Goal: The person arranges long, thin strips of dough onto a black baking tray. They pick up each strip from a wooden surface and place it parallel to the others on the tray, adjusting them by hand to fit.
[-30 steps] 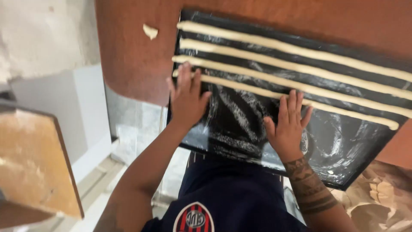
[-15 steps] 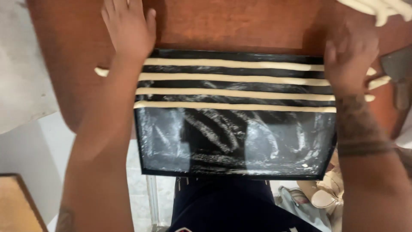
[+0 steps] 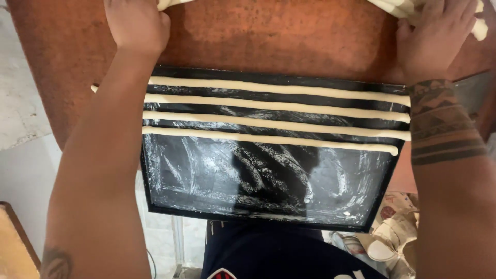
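Observation:
A black greased baking tray (image 3: 258, 219) lies on the near edge of a reddish-brown table (image 3: 279, 41), overhanging towards me. Several long thin ropes of pale dough (image 3: 274, 106) lie across its far half, side by side. My left hand (image 3: 135, 23) reaches past the tray's far left corner and rests on a pale dough piece (image 3: 168, 4) at the top edge. My right hand (image 3: 431, 36) reaches past the far right corner and presses on more pale dough (image 3: 478, 26). Both forearms cross the tray's ends.
A light wall and floor (image 3: 26, 170) show on the left, with a wooden board corner (image 3: 13, 248) at bottom left. Crumpled patterned cloth (image 3: 392, 243) lies at bottom right below the table. My dark shirt (image 3: 279, 256) shows under the tray.
My hands left the tray's greased surface and moved up past its far edge onto the dough at the back of the table. The view swung to square over the tray.

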